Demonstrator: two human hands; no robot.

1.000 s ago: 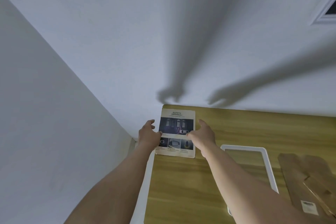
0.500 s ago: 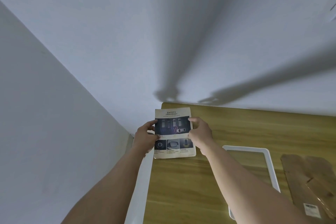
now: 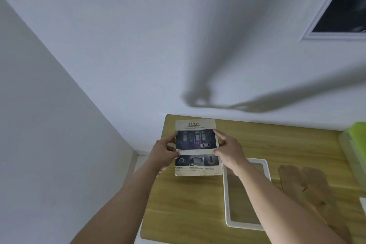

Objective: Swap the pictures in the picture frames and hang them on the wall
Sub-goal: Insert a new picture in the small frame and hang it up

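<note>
Picture: a printed sheet (image 3: 197, 145) headed "SAFETY", with a dark photo of parked cars across its middle and three small photos below. It is held upright in portrait over the far left corner of the bench, print facing the camera.
Left hand: the left hand (image 3: 164, 150) pinches the sheet's left edge at about mid-height, thumb on the printed face and the other fingers curled behind it.
Right hand: the right hand (image 3: 229, 150) clamps the right edge at the same height, with fingertips (image 3: 215, 132) on the front near the top of the car photo and the thumb lower down on the edge.
Contact with bench: a thin shadow runs under the sheet's bottom edge. Whether that edge touches the wood cannot be told.
Bench: a light wooden top (image 3: 188, 208) set into the corner of two white walls.
Empty frame: a white frame (image 3: 244, 225) lies flat on the bench just right of the sheet, wood showing through its opening. The right forearm crosses above its upper part.
Backing board: a brown board (image 3: 303, 186) lies flat to the right of the white frame, close to it.
Hung frame: a white-bordered frame (image 3: 336, 36) with a dark print hangs on the back wall at upper right, cut off by the picture edge.
Right edge: something bright green (image 3: 359, 130) is too cropped to identify.
</note>
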